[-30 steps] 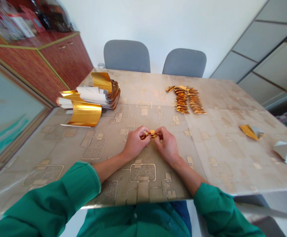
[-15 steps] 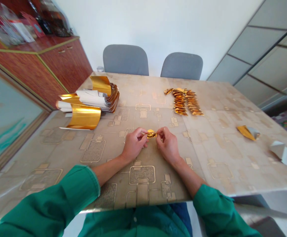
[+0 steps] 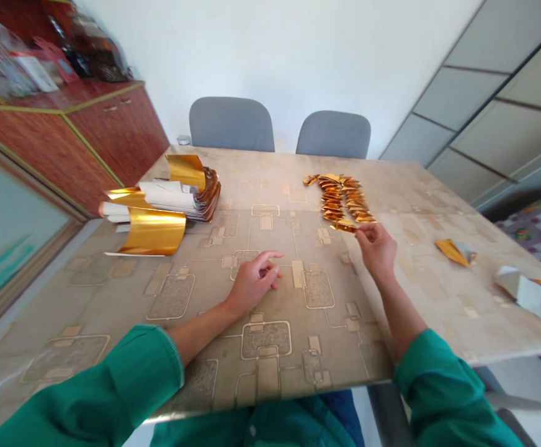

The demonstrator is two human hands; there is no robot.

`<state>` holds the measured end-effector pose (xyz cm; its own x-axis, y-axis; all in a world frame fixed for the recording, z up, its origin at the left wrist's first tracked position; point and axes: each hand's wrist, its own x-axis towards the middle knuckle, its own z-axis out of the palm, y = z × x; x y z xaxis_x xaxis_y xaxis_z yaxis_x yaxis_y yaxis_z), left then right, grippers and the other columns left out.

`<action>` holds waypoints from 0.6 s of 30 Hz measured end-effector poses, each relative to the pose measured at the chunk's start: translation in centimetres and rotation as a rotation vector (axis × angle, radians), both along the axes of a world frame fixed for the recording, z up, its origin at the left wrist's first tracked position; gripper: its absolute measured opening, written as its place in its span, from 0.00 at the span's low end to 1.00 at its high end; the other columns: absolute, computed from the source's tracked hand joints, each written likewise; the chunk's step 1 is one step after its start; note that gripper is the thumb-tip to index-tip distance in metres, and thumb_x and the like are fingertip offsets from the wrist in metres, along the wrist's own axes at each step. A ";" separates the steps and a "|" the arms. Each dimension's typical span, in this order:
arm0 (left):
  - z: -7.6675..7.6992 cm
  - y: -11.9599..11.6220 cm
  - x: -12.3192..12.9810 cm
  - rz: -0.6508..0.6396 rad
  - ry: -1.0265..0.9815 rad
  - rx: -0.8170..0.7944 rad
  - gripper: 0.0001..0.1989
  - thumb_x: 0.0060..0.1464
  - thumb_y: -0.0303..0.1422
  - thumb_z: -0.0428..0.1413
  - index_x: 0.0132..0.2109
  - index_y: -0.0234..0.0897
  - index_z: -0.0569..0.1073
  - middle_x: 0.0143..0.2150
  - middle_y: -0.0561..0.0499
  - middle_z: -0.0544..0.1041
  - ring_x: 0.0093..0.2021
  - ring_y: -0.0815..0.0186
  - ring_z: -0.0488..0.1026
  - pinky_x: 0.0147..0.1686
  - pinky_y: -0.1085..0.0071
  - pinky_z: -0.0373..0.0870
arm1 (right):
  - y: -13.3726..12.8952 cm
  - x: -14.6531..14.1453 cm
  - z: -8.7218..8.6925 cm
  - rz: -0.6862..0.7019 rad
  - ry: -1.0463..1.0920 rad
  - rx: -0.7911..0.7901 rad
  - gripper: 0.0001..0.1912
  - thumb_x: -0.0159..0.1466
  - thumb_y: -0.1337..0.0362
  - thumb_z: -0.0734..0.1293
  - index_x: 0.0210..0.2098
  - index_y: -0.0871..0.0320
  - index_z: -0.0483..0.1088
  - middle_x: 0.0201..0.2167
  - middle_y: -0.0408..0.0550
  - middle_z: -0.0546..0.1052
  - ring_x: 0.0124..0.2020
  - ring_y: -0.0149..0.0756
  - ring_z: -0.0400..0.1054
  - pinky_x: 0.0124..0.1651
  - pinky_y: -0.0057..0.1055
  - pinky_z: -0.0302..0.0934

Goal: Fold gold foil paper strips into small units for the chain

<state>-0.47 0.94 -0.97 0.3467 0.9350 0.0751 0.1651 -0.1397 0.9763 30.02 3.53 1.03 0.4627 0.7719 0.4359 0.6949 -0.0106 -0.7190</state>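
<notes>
1. Just beside the near end of the row of folded gold-foil pieces (image 3: 340, 198), a small folded gold piece (image 3: 344, 227) is held in the air by the right hand (image 3: 376, 248). A narrow pinch is formed on the piece, and it is not in contact with the row.
2. Well to the left of the row, the left hand (image 3: 254, 282) is rested on the patterned table (image 3: 419, 298). The grip is open and nothing is held; the fingers are loosely curled.
3. Further left of the row, a stack of gold-and-white paper strips (image 3: 177, 202) is shown on the table, with a curled gold sheet (image 3: 153, 231) at its near side.
4. To the right of the row, a gold-and-silver folded piece (image 3: 454, 251) is seen on the table, and a white folded paper (image 3: 517, 288) lies beyond it, near the table edge.
5. Beyond the row, two gray chairs (image 3: 231, 124) (image 3: 333, 135) are placed at the far side of the table.
6. Far left of the row, a wooden cabinet (image 3: 121, 133) is visible.
7. Green sleeves (image 3: 442, 385) are worn on both forearms.
</notes>
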 end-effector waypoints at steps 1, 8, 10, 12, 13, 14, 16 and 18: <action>0.0 0.0 0.0 -0.001 0.009 -0.002 0.16 0.57 0.36 0.52 0.51 0.35 0.72 0.31 0.52 0.78 0.24 0.71 0.75 0.25 0.76 0.70 | 0.4 1.9 -0.2 -0.033 -0.013 -0.005 0.12 0.57 0.54 0.65 0.33 0.56 0.70 0.27 0.46 0.77 0.27 0.36 0.67 0.34 0.32 0.59; 0.2 0.1 0.0 -0.015 0.037 -0.031 0.15 0.58 0.37 0.51 0.48 0.34 0.74 0.31 0.51 0.78 0.24 0.71 0.75 0.23 0.77 0.69 | 2.3 9.5 -1.8 -0.085 -0.113 -0.181 0.10 0.56 0.55 0.65 0.31 0.56 0.69 0.27 0.46 0.76 0.30 0.38 0.68 0.39 0.35 0.60; 0.2 0.2 0.0 -0.014 0.046 -0.030 0.15 0.59 0.37 0.51 0.47 0.34 0.74 0.31 0.51 0.78 0.24 0.71 0.75 0.23 0.77 0.68 | 2.8 10.3 -2.2 -0.097 -0.116 -0.211 0.09 0.55 0.56 0.65 0.31 0.55 0.69 0.27 0.46 0.76 0.30 0.39 0.68 0.40 0.36 0.59; 0.1 0.2 0.0 -0.013 0.057 -0.029 0.15 0.59 0.37 0.51 0.47 0.34 0.74 0.31 0.51 0.78 0.24 0.71 0.74 0.23 0.78 0.68 | 3.4 10.9 -2.5 -0.115 -0.133 -0.240 0.09 0.56 0.57 0.65 0.32 0.55 0.70 0.28 0.47 0.76 0.31 0.39 0.68 0.40 0.36 0.59; 0.1 0.3 0.0 -0.014 0.062 -0.029 0.15 0.59 0.37 0.51 0.47 0.34 0.75 0.31 0.51 0.78 0.24 0.71 0.74 0.23 0.78 0.68 | 3.7 11.2 -2.7 -0.124 -0.152 -0.252 0.08 0.56 0.58 0.65 0.33 0.55 0.70 0.29 0.47 0.77 0.32 0.40 0.69 0.40 0.36 0.59; 0.1 0.3 0.0 -0.014 0.067 -0.030 0.14 0.59 0.37 0.51 0.47 0.34 0.75 0.31 0.51 0.78 0.24 0.71 0.74 0.23 0.78 0.68 | 4.0 11.5 -2.8 -0.130 -0.180 -0.265 0.08 0.57 0.58 0.64 0.33 0.55 0.70 0.30 0.48 0.77 0.33 0.40 0.69 0.40 0.36 0.59; 0.1 0.3 0.0 -0.016 0.076 -0.031 0.14 0.59 0.36 0.51 0.46 0.34 0.75 0.31 0.51 0.78 0.24 0.71 0.74 0.23 0.78 0.68 | 4.4 11.9 -3.1 -0.143 -0.237 -0.278 0.08 0.57 0.59 0.64 0.34 0.55 0.70 0.31 0.48 0.77 0.34 0.41 0.69 0.41 0.36 0.59; 0.1 0.3 0.0 -0.019 0.084 -0.030 0.14 0.59 0.36 0.51 0.46 0.34 0.75 0.31 0.51 0.78 0.24 0.71 0.75 0.23 0.78 0.68 | 4.8 12.2 -3.3 -0.153 -0.273 -0.281 0.08 0.58 0.59 0.63 0.34 0.55 0.71 0.31 0.48 0.78 0.34 0.41 0.69 0.41 0.36 0.59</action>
